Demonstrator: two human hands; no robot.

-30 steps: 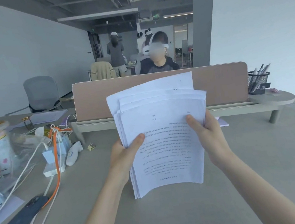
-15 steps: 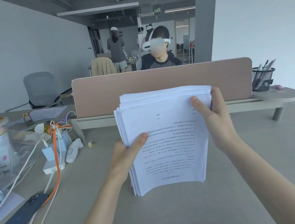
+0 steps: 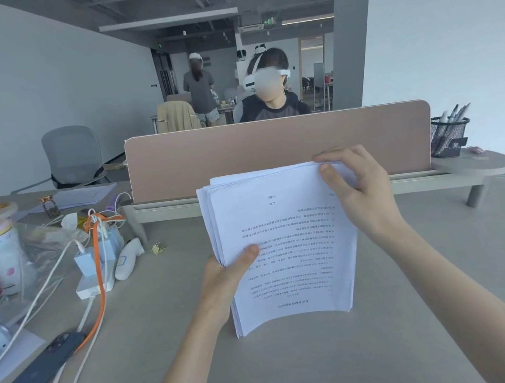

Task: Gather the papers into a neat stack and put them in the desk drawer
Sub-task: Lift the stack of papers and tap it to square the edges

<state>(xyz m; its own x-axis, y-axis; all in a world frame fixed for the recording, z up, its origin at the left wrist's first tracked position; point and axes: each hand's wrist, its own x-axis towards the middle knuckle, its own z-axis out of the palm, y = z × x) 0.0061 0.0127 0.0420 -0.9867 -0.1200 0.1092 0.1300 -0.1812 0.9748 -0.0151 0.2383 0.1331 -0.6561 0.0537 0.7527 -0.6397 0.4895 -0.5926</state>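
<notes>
- Papers stand upright on the desk, bottom edge touching it, printed side facing the person.
- Left hand grips their left edge.
- Right hand pinches the top right corner.

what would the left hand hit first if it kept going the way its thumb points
The left hand already grips the stack of papers, thumb aimed right across the front sheet. It would probably slide over the page toward the right hand.
</notes>
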